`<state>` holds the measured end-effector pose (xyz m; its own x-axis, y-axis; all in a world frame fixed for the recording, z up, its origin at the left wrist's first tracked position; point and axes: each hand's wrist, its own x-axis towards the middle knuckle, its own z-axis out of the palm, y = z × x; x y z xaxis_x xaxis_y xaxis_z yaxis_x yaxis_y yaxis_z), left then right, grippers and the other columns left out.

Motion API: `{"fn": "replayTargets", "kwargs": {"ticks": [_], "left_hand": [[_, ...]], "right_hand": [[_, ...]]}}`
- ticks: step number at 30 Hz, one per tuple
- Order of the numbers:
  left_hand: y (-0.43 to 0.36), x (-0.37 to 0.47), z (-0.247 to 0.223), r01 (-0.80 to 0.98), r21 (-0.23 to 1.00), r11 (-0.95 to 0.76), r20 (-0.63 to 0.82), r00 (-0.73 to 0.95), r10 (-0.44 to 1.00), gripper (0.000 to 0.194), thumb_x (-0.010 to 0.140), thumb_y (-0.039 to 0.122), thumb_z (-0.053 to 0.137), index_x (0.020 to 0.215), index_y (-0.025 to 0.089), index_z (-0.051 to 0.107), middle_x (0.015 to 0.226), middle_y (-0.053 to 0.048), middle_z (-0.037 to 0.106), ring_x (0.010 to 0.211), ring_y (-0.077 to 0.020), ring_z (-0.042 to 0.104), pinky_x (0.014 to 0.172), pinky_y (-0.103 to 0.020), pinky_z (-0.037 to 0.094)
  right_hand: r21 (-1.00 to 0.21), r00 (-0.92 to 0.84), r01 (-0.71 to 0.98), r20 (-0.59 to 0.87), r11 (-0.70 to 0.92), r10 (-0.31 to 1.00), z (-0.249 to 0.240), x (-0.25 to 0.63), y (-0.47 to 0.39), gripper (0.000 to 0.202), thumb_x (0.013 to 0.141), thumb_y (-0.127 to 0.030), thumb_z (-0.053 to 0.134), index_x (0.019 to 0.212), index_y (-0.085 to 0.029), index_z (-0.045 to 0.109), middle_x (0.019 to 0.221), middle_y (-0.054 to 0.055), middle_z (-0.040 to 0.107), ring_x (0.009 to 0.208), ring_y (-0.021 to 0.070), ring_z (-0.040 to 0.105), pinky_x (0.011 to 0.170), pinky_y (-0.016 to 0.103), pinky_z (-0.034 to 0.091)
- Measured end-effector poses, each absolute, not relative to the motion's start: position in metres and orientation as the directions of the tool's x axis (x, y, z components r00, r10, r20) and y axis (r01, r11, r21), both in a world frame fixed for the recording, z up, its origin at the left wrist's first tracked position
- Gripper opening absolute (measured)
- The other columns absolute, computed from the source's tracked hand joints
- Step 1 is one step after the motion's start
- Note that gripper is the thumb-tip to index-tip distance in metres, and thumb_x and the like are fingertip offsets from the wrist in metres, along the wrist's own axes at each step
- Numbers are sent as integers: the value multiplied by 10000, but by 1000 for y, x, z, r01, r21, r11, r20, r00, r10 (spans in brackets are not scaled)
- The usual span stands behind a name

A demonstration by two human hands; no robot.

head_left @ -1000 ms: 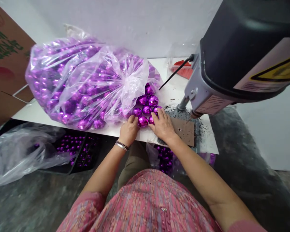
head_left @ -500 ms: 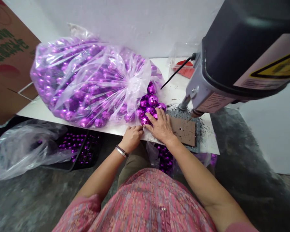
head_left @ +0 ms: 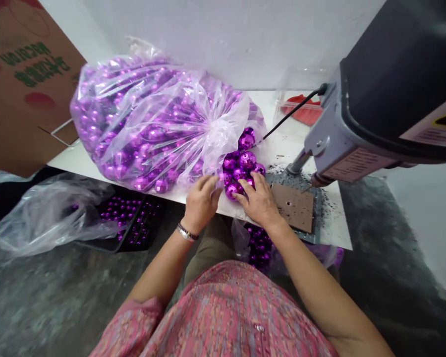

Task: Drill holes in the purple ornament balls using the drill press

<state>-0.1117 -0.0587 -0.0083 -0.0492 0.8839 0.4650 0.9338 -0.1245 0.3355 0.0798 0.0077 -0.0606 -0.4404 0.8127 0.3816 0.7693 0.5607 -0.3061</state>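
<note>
Head view: my left hand [head_left: 200, 204] has just uncurled beside the plastic bag [head_left: 217, 133], and my open right hand [head_left: 262, 204] touches the purple balls [head_left: 247, 159] mid-frame, leaving them between my hands, none visibly gripped.

My right hand [head_left: 259, 203] touches the near side of a small cluster of shiny purple faceted balls [head_left: 244, 161] on the white tabletop [head_left: 345, 218]. My left hand [head_left: 202, 203], a bracelet [head_left: 188, 232] at its wrist, is just left of them, fingers curved, near the front edge. The balls lie at the gathered mouth of a big clear plastic bag [head_left: 152, 124] full of more such balls. To my right, a drill press [head_left: 342, 134] leans over a brown board [head_left: 293, 206] with a hole, dark shavings [head_left: 329, 198] scattered around it.
</note>
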Motion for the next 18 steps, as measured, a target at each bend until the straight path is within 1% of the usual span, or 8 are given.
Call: {"fn": "replayTargets", "kwargs": {"ticks": [3, 5, 8, 11, 13, 15, 17, 18], "left_hand": [[-18, -109, 3, 955, 294, 47, 449, -181, 875, 550, 852, 395, 801, 1355, 221, 661, 1434, -194, 577, 1287, -378, 597, 1082, -525, 506], [7, -115, 10, 945, 291, 148, 408, -262, 875, 577, 778, 346, 860, 1312, 216, 681, 1432, -209, 567, 1323, -443, 552, 1073, -594, 490], [26, -133, 20, 894, 380, 239, 433, -400, 808, 458, 815, 153, 749, 1269, 175, 689, 1353, -189, 602, 1319, -412, 557, 1092, -579, 482], [19, -145, 27, 853, 444, 273, 505, -490, 710, 405, 866, 90, 611, 1265, 97, 680, 1340, -175, 591, 1324, -366, 558, 1121, -540, 463], [4, -137, 26, 882, 426, 202, 579, -438, 688, 408, 875, 114, 620, 1279, 88, 669, 1345, -180, 597, 1324, -357, 559, 1126, -534, 465], [-12, -118, 19, 916, 399, 32, 612, -292, 735, 415, 910, 167, 631, 1324, 132, 645, 1301, -163, 647, 1265, -310, 610, 1106, -488, 503], [-26, -94, 8, 904, 410, -126, 545, -132, 828, 359, 977, 198, 557, 1326, 169, 634, 1239, -130, 703, 1178, -253, 669, 1060, -420, 546], [-31, -83, 2, 896, 418, -153, 485, -77, 871, 352, 986, 184, 532, 1323, 171, 631, 1235, -128, 716, 1163, -244, 684, 1046, -403, 555]], "right_hand": [[-301, -437, 763, 413, 573, 799, -61, 84, 1, 584, 941, -509, 578, 1415, -171, 531, 1558, 129, 422, 1502, 247, 403, 1262, 529, 442], [-297, -439, 755, 433, 584, 788, -62, 89, -6, 570, 942, -484, 584, 1416, -171, 532, 1563, 130, 417, 1509, 250, 396, 1266, 534, 438], [-286, -460, 730, 466, 621, 756, -63, 98, -16, 540, 941, -442, 594, 1405, -171, 543, 1565, 126, 420, 1516, 248, 392, 1273, 535, 435], [-268, -510, 679, 497, 684, 702, -63, 109, -29, 495, 941, -403, 601, 1375, -167, 571, 1546, 118, 450, 1518, 236, 402, 1272, 522, 446], [-260, -548, 636, 510, 726, 663, -63, 120, -40, 461, 941, -378, 604, 1347, -161, 596, 1517, 116, 491, 1517, 227, 415, 1265, 512, 461], [-262, -576, 596, 520, 759, 631, -62, 133, -53, 407, 941, -343, 602, 1303, -159, 636, 1462, 114, 554, 1508, 220, 441, 1250, 503, 482], [-270, -587, 565, 533, 780, 610, -63, 148, -68, 333, 938, -295, 593, 1237, -182, 686, 1382, 101, 622, 1476, 205, 488, 1230, 479, 511], [-276, -586, 555, 540, 785, 604, -63, 156, -76, 303, 935, -272, 588, 1205, -201, 707, 1340, 92, 650, 1454, 195, 514, 1220, 465, 524]]}}
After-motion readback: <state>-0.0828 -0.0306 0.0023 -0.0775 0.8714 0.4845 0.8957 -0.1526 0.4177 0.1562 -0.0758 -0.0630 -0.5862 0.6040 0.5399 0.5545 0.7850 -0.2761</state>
